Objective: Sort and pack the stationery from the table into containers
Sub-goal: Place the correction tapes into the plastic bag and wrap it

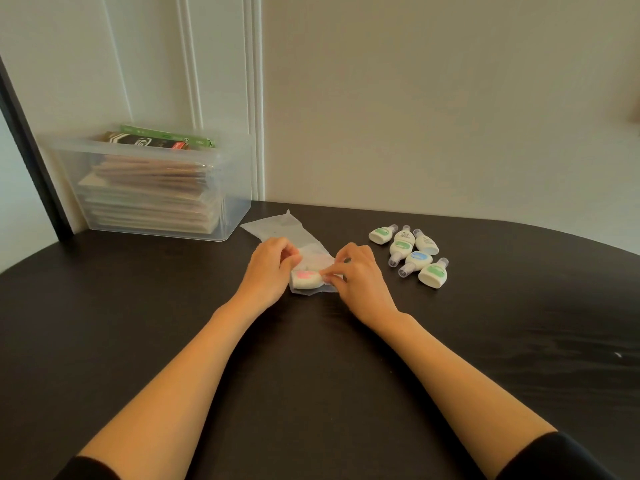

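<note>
A thin translucent plastic bag (277, 226) lies flat on the dark table (311, 375), running from the middle toward the back left. A small white bottle-shaped item with a pink label (305, 278) sits at the bag's near end, between both hands. My left hand (272, 268) curls its fingers around the bag and the item's left side. My right hand (356, 271) pinches the item's right end with thumb and fingers. Several more white bottle-shaped items (412, 252) with green and blue labels lie in a loose cluster to the right.
A clear plastic bin (235, 188) stands at the back left against the wall, filled with stacked flat packets and a green packet on top. A dark post rises at the far left edge.
</note>
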The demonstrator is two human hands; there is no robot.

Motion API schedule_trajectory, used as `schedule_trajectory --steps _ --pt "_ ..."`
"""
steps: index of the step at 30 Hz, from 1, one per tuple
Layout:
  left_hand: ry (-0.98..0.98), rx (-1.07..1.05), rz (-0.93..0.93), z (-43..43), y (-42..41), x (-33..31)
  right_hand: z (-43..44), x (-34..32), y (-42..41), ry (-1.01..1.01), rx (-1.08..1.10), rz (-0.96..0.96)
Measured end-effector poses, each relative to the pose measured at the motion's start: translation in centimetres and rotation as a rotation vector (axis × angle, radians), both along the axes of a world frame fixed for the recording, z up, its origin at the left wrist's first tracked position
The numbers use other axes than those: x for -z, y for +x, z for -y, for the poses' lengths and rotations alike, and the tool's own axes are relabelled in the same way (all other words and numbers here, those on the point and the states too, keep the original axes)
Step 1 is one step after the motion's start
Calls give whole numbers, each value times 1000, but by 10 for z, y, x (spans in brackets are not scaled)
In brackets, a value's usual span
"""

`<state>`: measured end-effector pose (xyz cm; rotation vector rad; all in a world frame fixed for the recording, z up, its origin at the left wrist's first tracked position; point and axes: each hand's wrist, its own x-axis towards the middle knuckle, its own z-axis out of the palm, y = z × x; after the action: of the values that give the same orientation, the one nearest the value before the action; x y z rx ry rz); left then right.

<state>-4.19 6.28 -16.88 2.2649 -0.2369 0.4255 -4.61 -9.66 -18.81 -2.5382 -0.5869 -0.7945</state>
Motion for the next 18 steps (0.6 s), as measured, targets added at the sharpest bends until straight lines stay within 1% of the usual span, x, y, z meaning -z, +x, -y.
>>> schedule_trajectory --steps 3,4,6,8,11,18 --pt "43 27 -30 1 -2 3 2 -4 -1 279 118 -269" --pt "84 28 -48 1 -2 4 5 -5 0 333 162 -341" --pt "168 20 -58 2 -3 5 9 -4 3 287 226 -454" --pt "227 13 -32 6 -5 4 10 -3 3 192 225 -499" --pt "282 -16 -13 11 -4 4 9 -7 2 146 194 -507" --pt "308 -206 -13 13 -2 7 12 -10 1 113 134 -530"
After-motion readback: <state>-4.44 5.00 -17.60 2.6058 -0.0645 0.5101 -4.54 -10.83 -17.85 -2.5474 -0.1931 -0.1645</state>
